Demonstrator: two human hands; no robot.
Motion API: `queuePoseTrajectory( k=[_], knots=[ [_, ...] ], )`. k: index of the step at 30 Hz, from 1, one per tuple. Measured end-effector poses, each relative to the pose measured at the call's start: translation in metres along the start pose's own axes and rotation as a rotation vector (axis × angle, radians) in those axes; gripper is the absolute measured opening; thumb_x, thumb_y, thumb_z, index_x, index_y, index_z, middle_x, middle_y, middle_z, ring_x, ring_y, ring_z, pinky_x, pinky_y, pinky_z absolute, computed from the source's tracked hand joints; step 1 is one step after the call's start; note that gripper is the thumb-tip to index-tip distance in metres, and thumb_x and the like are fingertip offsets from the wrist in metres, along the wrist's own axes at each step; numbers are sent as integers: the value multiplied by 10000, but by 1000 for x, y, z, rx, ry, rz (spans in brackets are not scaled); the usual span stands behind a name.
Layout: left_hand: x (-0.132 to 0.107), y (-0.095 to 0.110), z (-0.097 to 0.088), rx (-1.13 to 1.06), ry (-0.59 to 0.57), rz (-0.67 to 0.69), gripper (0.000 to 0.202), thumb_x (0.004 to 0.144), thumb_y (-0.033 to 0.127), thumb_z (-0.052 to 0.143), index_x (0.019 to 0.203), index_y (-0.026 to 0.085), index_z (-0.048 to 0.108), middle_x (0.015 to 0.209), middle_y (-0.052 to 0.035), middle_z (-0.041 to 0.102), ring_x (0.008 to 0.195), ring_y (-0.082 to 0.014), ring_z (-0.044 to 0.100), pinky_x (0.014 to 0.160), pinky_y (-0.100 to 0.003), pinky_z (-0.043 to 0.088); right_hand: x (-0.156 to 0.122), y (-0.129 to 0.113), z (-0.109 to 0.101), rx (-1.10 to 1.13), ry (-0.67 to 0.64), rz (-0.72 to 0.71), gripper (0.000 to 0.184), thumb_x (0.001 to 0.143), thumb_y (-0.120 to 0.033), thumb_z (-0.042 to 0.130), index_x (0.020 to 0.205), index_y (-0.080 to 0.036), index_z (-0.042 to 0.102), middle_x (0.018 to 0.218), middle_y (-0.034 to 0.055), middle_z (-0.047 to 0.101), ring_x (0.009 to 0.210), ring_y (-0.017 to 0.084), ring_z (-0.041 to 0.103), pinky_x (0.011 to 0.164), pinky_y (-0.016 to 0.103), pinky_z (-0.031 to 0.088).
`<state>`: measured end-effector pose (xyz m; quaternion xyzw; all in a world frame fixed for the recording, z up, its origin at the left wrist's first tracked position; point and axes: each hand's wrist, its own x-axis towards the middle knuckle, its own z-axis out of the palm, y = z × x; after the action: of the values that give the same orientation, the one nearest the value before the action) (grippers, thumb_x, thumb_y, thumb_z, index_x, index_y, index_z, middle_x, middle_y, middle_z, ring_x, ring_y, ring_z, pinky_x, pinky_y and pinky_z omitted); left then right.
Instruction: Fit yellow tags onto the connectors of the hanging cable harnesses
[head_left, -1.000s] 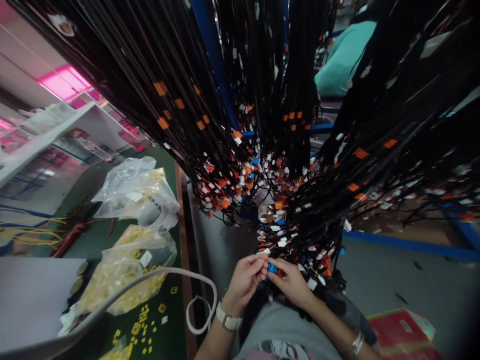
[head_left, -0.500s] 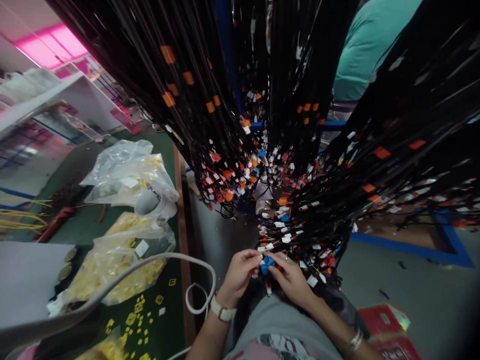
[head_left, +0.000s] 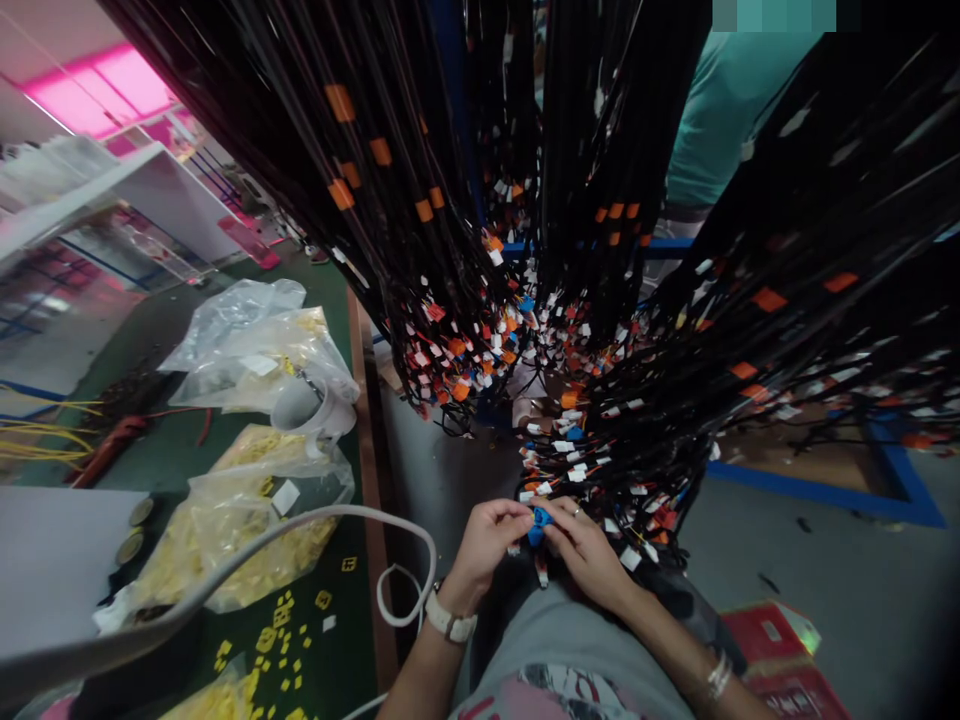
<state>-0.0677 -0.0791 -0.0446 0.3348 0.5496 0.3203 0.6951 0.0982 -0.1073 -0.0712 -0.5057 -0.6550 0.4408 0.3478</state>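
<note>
My left hand [head_left: 487, 545] and my right hand [head_left: 589, 555] meet over my lap, fingers pinched on a small blue connector [head_left: 538, 522] at the end of a black wire. A white watch sits on my left wrist and a bracelet on my right. Above them hang dense bundles of black wire harnesses [head_left: 525, 250] with orange tape bands and white, red and blue connector ends.
To the left a green-topped bench [head_left: 330, 620] holds clear bags of yellow parts [head_left: 247, 520], scattered yellow pieces and a white cable [head_left: 390, 590]. A person in a teal shirt [head_left: 712, 120] stands behind the harnesses. A red box [head_left: 780, 650] lies on the grey floor at right.
Both hands stay together on the blue connector, fingers shifting slightly. The view has moved a little closer and to the left since a second ago.
</note>
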Motion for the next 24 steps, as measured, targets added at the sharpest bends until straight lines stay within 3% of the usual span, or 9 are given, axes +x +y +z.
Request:
queuePoseTrajectory(
  k=[18,21,24],
  knots=[
    [2,-5,-1,57,12,16,301,597,339,780,746,102,669,514,14,533,466,-62,406,478,-195,275,0,1,2,-68,-44,-29,392,921,-230,394,1296,-289,493,1120,67,587,1036,184,559,904,319,460],
    [1,-3,-1,-29,-69,-89,360,604,377,781,795,109,637,524,43,484,429,-31,331,434,-187,196,-1,0,1,-24,-30,-28,383,927,-242,394,1293,-293,496,1128,67,574,1055,184,546,923,326,446],
    [-2,1,-1,-107,-242,-204,350,683,431,716,749,111,589,500,86,320,405,-13,199,409,-196,89,-1,1,0,-3,-7,-23,377,923,-252,406,1283,-296,509,1103,67,558,1061,188,534,931,334,441]
  ],
)
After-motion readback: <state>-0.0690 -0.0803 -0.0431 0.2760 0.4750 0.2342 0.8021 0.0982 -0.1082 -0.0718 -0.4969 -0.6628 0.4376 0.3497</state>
